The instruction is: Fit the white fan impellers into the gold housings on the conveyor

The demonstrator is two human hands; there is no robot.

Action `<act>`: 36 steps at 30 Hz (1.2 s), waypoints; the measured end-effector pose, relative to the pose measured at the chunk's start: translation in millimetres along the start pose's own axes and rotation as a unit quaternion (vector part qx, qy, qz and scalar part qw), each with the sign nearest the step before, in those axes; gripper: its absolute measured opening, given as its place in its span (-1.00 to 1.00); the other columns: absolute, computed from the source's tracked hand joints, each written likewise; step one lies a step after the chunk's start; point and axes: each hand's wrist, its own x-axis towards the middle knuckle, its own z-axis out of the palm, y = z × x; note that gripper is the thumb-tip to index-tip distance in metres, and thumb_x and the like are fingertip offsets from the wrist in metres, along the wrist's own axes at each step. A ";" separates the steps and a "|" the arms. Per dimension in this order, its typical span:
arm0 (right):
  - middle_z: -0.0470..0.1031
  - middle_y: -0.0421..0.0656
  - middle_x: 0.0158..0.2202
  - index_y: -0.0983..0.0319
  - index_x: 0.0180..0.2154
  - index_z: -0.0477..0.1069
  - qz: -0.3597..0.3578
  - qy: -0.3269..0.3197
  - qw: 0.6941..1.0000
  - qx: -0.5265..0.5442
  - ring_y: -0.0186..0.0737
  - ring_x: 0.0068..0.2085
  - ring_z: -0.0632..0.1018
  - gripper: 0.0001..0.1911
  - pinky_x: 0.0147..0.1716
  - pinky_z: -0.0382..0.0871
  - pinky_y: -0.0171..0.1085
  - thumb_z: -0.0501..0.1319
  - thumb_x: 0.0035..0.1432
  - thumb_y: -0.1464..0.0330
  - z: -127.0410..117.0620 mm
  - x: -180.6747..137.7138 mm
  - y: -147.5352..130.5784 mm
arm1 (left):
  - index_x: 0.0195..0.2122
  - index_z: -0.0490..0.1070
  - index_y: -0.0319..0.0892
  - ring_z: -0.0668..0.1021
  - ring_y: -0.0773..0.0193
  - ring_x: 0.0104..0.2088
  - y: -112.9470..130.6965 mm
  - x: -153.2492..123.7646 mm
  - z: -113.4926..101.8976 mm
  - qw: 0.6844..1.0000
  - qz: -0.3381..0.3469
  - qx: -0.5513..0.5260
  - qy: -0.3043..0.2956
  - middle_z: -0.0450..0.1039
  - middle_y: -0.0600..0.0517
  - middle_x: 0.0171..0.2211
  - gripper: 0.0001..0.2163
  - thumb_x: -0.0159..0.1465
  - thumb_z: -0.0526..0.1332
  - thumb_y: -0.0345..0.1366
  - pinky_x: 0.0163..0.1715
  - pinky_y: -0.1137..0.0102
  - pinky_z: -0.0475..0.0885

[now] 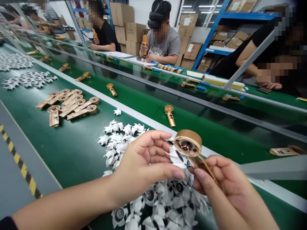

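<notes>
My right hand (223,182) grips the handle of a gold fan body (188,145), its round head up and its motor showing. My left hand (146,163) pinches a white fan blade (176,156) right beside that head, fingers curled round it. Under both hands lies a heap of white fan blades (163,201) on the green belt.
More white blades (120,137) spread to the left. A pile of gold fan bodies (69,105) lies further left, single ones (169,115) along the belt (72,147). Several people sit across the line; blue racks with cartons stand behind. A yellow-black striped edge (19,163) runs at left.
</notes>
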 end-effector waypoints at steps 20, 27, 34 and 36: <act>0.56 -0.08 0.04 0.07 0.15 0.42 -0.135 0.118 0.956 -0.231 -0.09 -0.10 0.61 -0.62 -0.51 0.39 -0.35 0.20 0.31 0.30 8.3 -10.6 4.4 | -0.29 0.45 -0.22 0.68 0.37 -0.42 1.0 3.4 0.4 0.993 -0.068 -0.088 -0.025 0.65 0.06 -0.44 -0.69 0.03 0.51 -0.55 -0.35 0.55 0.56; 0.50 -0.05 0.09 0.07 0.14 0.41 -0.152 0.124 0.951 -0.240 -0.03 -0.05 0.58 -0.62 -0.29 0.44 -0.24 0.18 0.29 0.33 7.5 -9.8 4.8 | -0.29 0.43 -0.24 0.66 0.41 -0.43 2.3 6.1 0.3 0.992 -0.083 -0.092 -0.023 0.65 0.06 -0.46 -0.69 0.04 0.52 -0.53 -0.35 0.57 0.55; 0.50 -0.09 0.06 0.04 0.13 0.40 -0.156 0.117 0.955 -0.223 -0.04 -0.03 0.55 -0.64 -0.01 0.38 -0.15 0.18 0.31 0.34 6.5 -8.1 4.7 | -0.29 0.43 -0.24 0.66 0.41 -0.42 3.5 6.5 -1.0 0.991 -0.089 -0.100 -0.032 0.66 0.05 -0.44 -0.69 0.04 0.52 -0.53 -0.34 0.55 0.54; 0.49 -0.08 0.06 0.05 0.12 0.40 -0.164 0.111 0.956 -0.219 -0.05 -0.05 0.55 -0.64 0.01 0.37 -0.15 0.17 0.31 0.35 6.8 -8.4 5.4 | -0.30 0.43 -0.24 0.66 0.41 -0.42 3.0 6.5 -1.6 0.991 -0.087 -0.100 -0.033 0.65 0.06 -0.45 -0.71 0.06 0.51 -0.53 -0.34 0.55 0.54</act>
